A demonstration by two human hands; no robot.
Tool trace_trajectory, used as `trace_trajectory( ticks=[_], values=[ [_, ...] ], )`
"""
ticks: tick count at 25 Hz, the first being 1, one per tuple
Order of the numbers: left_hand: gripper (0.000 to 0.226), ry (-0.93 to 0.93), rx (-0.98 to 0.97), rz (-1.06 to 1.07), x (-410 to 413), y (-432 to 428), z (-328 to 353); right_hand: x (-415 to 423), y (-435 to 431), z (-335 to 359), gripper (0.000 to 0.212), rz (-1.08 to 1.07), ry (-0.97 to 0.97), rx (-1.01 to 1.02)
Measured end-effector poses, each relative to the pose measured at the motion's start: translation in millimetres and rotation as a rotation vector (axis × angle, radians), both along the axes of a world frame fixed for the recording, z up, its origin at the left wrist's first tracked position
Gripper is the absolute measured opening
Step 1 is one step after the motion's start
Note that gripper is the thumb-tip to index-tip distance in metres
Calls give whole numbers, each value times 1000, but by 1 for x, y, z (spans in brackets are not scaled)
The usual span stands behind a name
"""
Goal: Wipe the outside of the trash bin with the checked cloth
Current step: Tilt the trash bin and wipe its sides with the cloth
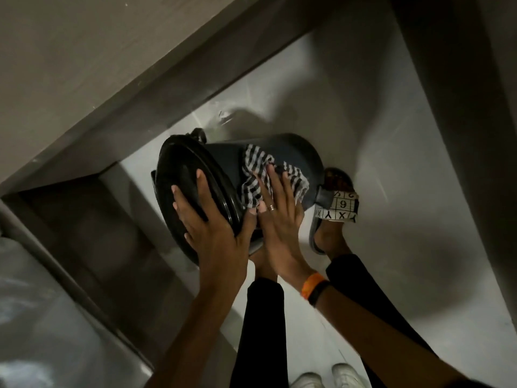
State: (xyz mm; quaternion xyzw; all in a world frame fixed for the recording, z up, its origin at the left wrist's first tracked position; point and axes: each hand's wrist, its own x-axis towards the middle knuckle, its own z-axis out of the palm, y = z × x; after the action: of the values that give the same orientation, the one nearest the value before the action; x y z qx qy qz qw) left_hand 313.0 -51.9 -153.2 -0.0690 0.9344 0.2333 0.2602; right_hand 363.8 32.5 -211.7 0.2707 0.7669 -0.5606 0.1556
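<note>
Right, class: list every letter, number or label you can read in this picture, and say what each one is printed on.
"6": in a grid square on the white strap of the slipper.
"Y X Y X Y": along the strap's lower edge.
Other marks in the strap's upper squares: cut off, unreadable.
Trash bin, checked cloth, orange wristband: no text visible.

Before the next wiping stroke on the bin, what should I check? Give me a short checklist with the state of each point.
1. Checked cloth lies against the trash bin wall: ok.
2. Right hand presses flat on the cloth: ok.
3. Left hand steadies the lid: ok.
4. Lid closed: ok.
5. Bin base firm on the floor: cannot tell, the bin is tilted.
6. Foot in the sandal clear of the bin: not ok, it is right beside the bin.
</note>
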Motion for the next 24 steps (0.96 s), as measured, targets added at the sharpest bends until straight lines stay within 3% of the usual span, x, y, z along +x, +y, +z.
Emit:
trace_trajectory(
  ticks=[2,4,7,12,15,18,21,24],
  values=[
    [111,1,75,107,10,-2,0,-13,17,-22,55,-5,-61,105],
    [127,-29,96,78,25,-12,1,-32,43,-46,59,-71,-234,108],
    [121,-17,73,-70,37,-24,1,-35,62,-62,51,-132,-390,35],
    [92,44,-107,-145,4,2,6,15,13,-12,55,-103,-100,-20],
    [89,66,-173,0,-26,21,7,33,-9,8,58,-108,55,-76],
    [106,98,-98,16,-32,15,7,2,3,-7,60,-181,24,-37],
    [125,68,-94,-239,-28,3,6,-54,38,-30,66,-414,-140,-73],
    [116,97,-187,-289,-37,17,0,-78,60,-31,69,-549,-189,-154]
  ],
)
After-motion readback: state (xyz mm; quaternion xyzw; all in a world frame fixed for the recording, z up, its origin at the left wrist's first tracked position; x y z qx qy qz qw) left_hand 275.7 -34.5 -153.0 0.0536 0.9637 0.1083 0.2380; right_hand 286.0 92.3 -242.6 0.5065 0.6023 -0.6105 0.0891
